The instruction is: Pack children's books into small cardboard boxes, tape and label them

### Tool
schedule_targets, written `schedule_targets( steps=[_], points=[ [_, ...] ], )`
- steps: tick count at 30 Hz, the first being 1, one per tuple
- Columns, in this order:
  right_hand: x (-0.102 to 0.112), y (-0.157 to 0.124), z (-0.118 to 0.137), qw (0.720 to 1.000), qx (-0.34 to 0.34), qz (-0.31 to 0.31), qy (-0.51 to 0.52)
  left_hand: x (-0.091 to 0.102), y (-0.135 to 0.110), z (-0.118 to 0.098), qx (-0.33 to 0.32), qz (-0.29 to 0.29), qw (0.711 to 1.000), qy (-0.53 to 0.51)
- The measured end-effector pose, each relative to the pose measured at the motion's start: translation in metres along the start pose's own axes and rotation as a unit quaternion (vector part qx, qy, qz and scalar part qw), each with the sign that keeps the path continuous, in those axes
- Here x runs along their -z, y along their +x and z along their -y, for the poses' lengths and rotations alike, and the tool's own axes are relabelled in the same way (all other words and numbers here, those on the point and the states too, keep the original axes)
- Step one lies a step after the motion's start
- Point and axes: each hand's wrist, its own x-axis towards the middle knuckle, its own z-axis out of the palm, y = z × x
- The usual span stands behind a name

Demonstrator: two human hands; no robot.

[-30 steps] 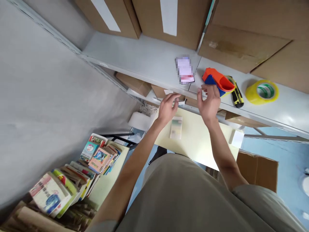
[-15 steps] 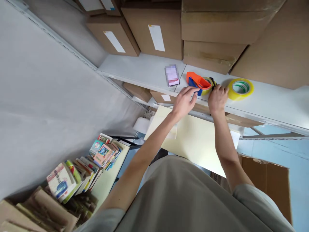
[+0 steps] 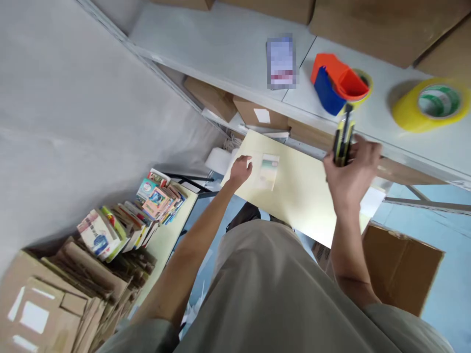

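My right hand (image 3: 351, 169) is closed around a black and yellow utility knife (image 3: 343, 139), slightly blurred, held upright just in front of the shelf edge. Behind it on the shelf lies an orange and blue tape dispenser (image 3: 329, 81) with a roll of tape in it. A roll of yellow tape (image 3: 412, 108) with a green and white core sits farther right. Lower down, my left hand (image 3: 241, 169) hovers over the pale yellow table (image 3: 300, 201), thumb and fingers apart and loosely curled, holding nothing. Near its fingertips is a flat printed packet (image 3: 269, 170).
A phone (image 3: 281, 61), pixelated, lies on the white shelf (image 3: 213, 46). Cardboard boxes (image 3: 368, 29) stand behind it and on the level below. Books (image 3: 97, 235) and flattened cardboard (image 3: 47, 304) are at the left; an open carton (image 3: 401, 264) is at the lower right.
My right hand has lifted the utility knife off the shelf towards me. My left hand has moved from beside the tape dispenser down over the table. The view has tilted downward.
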Motion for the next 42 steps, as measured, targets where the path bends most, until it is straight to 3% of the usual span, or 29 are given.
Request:
schedule_targets(
  steps=[3,7,9,12,15,18,24,28,35,42],
  points=[
    [-0.071,-0.057,0.002,0.979,-0.034,0.179,0.093,-0.041,-0.011,0.043,0.032,0.096,0.995,0.020],
    [-0.183,-0.116,0.001,0.906,-0.147,0.374,0.132,-0.089,-0.015,0.069,-0.007,0.145,0.989,0.020],
    [-0.222,-0.136,0.003,0.882,-0.206,0.406,0.118,-0.109,-0.015,0.075,-0.037,0.141,0.989,0.008],
    [-0.256,-0.154,0.009,0.873,-0.248,0.410,0.087,-0.124,-0.020,0.077,-0.067,0.146,0.987,-0.022],
    [-0.275,-0.164,0.019,0.875,-0.253,0.407,0.075,-0.121,-0.023,0.079,-0.085,0.168,0.982,-0.028],
    [-0.290,-0.169,0.031,0.880,-0.241,0.406,0.058,-0.104,-0.011,0.088,-0.097,0.192,0.977,-0.003],
    [-0.311,-0.161,0.056,0.883,-0.204,0.422,-0.033,-0.077,0.051,0.115,-0.208,0.196,0.958,0.009],
    [-0.315,-0.154,0.071,0.865,-0.208,0.449,-0.084,-0.072,0.080,0.112,-0.245,0.225,0.943,0.029],
    [-0.311,-0.153,0.096,0.862,-0.217,0.438,-0.133,-0.060,0.089,0.103,-0.270,0.246,0.926,0.094],
    [-0.304,-0.151,0.117,0.841,-0.219,0.461,-0.177,-0.056,0.090,0.100,-0.281,0.260,0.913,0.139]
  ],
)
